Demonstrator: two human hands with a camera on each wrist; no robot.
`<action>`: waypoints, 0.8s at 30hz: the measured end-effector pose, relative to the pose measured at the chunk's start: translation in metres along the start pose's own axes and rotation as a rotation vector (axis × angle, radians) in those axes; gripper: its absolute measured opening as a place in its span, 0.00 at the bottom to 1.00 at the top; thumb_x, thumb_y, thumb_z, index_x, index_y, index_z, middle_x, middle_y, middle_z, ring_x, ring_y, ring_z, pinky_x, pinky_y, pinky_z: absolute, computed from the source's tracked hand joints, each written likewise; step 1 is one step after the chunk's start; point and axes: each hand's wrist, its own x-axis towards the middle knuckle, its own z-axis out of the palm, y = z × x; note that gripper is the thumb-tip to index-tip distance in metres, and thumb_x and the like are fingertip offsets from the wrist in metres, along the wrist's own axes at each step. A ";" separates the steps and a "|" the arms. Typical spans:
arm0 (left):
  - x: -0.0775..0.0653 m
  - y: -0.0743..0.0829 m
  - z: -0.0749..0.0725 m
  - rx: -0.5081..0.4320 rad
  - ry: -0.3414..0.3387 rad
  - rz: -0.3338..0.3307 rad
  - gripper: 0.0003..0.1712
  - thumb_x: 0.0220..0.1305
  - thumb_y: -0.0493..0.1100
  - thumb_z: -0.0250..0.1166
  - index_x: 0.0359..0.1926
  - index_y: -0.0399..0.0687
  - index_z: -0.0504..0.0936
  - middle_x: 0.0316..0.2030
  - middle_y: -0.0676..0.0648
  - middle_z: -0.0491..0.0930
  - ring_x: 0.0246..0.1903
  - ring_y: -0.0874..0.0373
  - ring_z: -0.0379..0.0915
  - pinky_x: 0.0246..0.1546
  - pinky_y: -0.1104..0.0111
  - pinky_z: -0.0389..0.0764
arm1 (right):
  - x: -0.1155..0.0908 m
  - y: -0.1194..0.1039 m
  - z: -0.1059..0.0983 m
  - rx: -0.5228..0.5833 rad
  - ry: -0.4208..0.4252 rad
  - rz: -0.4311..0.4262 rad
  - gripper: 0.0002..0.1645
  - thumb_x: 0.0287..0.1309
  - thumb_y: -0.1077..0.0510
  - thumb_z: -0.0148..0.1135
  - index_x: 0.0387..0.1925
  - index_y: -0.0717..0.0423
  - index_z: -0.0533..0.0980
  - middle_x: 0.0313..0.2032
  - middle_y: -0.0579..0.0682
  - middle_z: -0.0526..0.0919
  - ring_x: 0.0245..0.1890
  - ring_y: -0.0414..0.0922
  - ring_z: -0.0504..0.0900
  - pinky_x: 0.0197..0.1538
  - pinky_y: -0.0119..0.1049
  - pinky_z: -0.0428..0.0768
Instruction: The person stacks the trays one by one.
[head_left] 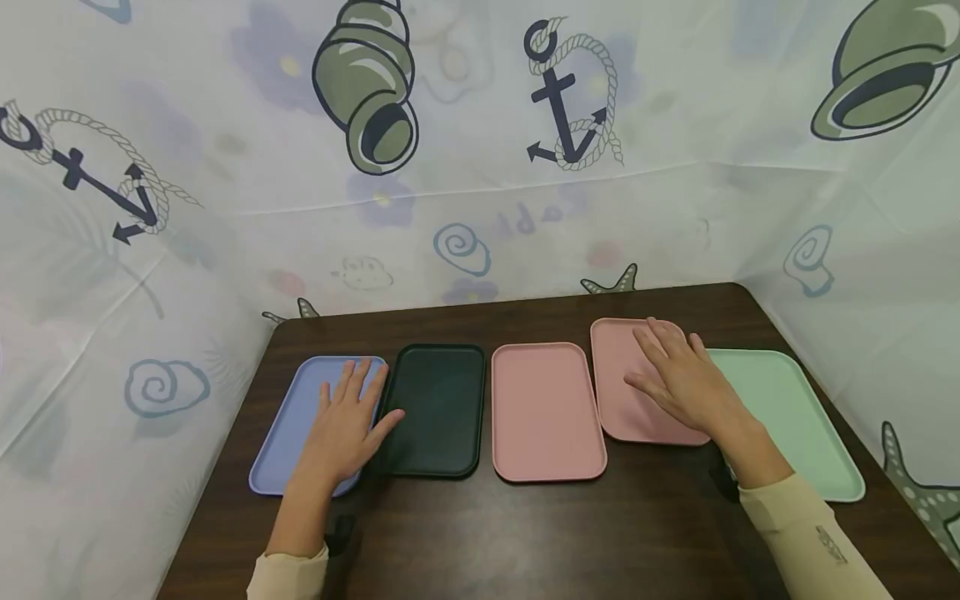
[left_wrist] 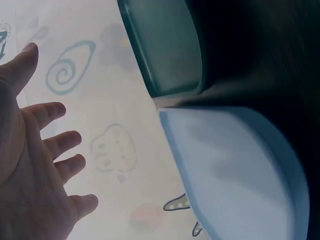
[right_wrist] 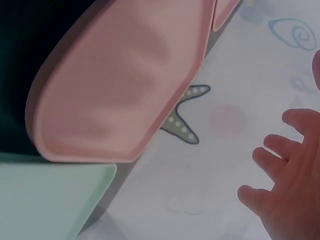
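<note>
A dark brown, wood-grained tabletop (head_left: 465, 546) lies below the left fingers (head_left: 359, 379) and the right fingers (head_left: 649, 346). A white, creased fabric sheet (head_left: 675, 225) with faded purple flowers rises beyond both. Printed on it, an olive-green spiral shell (head_left: 363, 75) sits beyond the left fingers, a navy rope-looped anchor (head_left: 559, 108) beyond and left of the right fingers, a blue line-drawn snail shell (head_left: 167, 387) left of the left fingers, and a grey-green spotted starfish (head_left: 926, 497) right of the right fingers.
</note>
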 end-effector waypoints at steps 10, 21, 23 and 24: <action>-0.010 0.064 0.018 -0.054 0.223 0.037 0.37 0.65 0.58 0.63 0.69 0.44 0.69 0.57 0.40 0.74 0.54 0.42 0.70 0.47 0.47 0.72 | 0.020 -0.013 0.011 0.218 -0.039 0.097 0.42 0.69 0.42 0.54 0.71 0.66 0.59 0.70 0.67 0.60 0.68 0.65 0.60 0.64 0.62 0.60; -0.032 0.145 0.048 -0.143 0.054 -0.106 0.40 0.49 0.59 0.77 0.58 0.43 0.75 0.36 0.47 0.77 0.16 0.61 0.70 0.16 0.69 0.71 | 0.062 -0.021 0.048 0.464 -0.097 0.201 0.28 0.66 0.58 0.60 0.62 0.70 0.70 0.55 0.66 0.78 0.47 0.59 0.83 0.46 0.52 0.79; -0.030 0.152 0.053 -0.104 0.009 -0.112 0.43 0.47 0.60 0.77 0.58 0.40 0.74 0.39 0.43 0.78 0.17 0.56 0.73 0.16 0.66 0.74 | 0.069 -0.022 0.053 0.456 -0.120 0.215 0.28 0.66 0.58 0.60 0.62 0.70 0.71 0.55 0.66 0.78 0.47 0.59 0.82 0.45 0.50 0.80; -0.030 0.155 0.055 -0.090 -0.008 -0.114 0.44 0.47 0.61 0.77 0.58 0.38 0.74 0.40 0.42 0.79 0.17 0.53 0.75 0.16 0.65 0.75 | 0.072 -0.023 0.055 0.449 -0.129 0.221 0.28 0.66 0.58 0.60 0.62 0.70 0.71 0.54 0.65 0.79 0.47 0.58 0.82 0.44 0.49 0.80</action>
